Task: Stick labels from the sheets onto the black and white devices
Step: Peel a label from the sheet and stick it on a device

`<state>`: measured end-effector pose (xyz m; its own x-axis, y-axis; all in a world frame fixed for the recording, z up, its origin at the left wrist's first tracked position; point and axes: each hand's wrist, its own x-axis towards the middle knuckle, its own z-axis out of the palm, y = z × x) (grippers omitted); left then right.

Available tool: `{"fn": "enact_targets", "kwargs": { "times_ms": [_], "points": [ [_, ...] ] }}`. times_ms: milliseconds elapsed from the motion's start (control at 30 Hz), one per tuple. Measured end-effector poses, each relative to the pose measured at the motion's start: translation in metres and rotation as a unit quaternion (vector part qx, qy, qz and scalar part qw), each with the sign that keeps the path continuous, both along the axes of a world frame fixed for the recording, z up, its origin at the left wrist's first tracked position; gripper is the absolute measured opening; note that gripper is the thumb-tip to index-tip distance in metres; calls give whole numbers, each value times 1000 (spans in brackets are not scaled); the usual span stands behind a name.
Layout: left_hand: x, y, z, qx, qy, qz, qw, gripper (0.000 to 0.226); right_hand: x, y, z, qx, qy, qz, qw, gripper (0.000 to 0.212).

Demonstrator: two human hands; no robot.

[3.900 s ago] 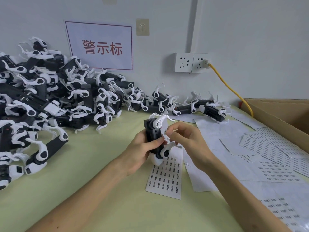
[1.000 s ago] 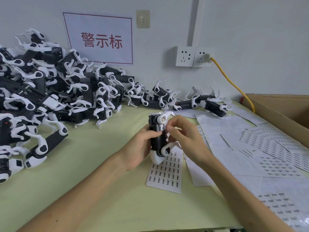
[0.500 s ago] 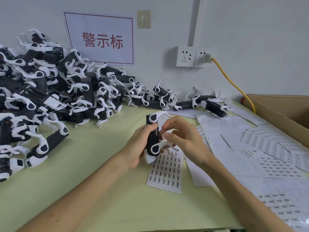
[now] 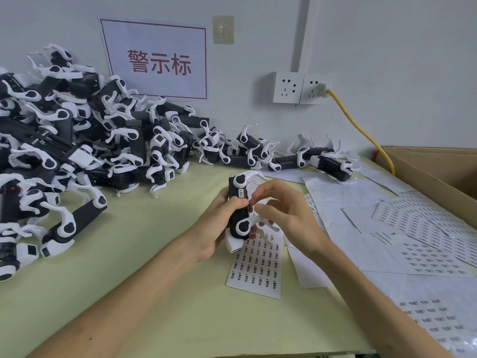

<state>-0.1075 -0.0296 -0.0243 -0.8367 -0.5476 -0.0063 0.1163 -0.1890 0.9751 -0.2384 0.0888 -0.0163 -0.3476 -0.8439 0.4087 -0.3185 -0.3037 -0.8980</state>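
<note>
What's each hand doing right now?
Left hand: gripping the device.
Right hand: fingers curled beside the device; grip cannot be told.

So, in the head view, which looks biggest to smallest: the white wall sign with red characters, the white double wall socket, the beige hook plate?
1. White wall sign with red characters
2. White double wall socket
3. Beige hook plate
All three hang on one wall, so nearness hardly skews this.

The left forearm [image 4: 116, 306] and the right forearm [image 4: 374, 293] are seen uncovered from the lower edge of the view to the wrists. The left hand [image 4: 214, 228] and the right hand [image 4: 286, 213] are likewise bare. A small dark spot [image 4: 90, 339] is noted on the left forearm.
</note>
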Motion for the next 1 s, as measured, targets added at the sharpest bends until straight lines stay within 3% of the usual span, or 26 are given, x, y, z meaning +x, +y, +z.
{"fn": "enact_targets", "kwargs": {
  "times_ms": [67,167,433,1000],
  "points": [
    [0,1,1,6,0,1,1000,41,0,0,0,1,2,2,1000,15],
    [-1,2,1,5,-9,20,1000,35,1,0,-1,6,7,10,1000,16],
    [-3,3,-1,-3,-22,54,998,43,2,0,-1,10,10,20,1000,16],
    [-2,4,3,-22,10,65,998,19,2,4,6,20,42,-31,998,6]
  ]
}}
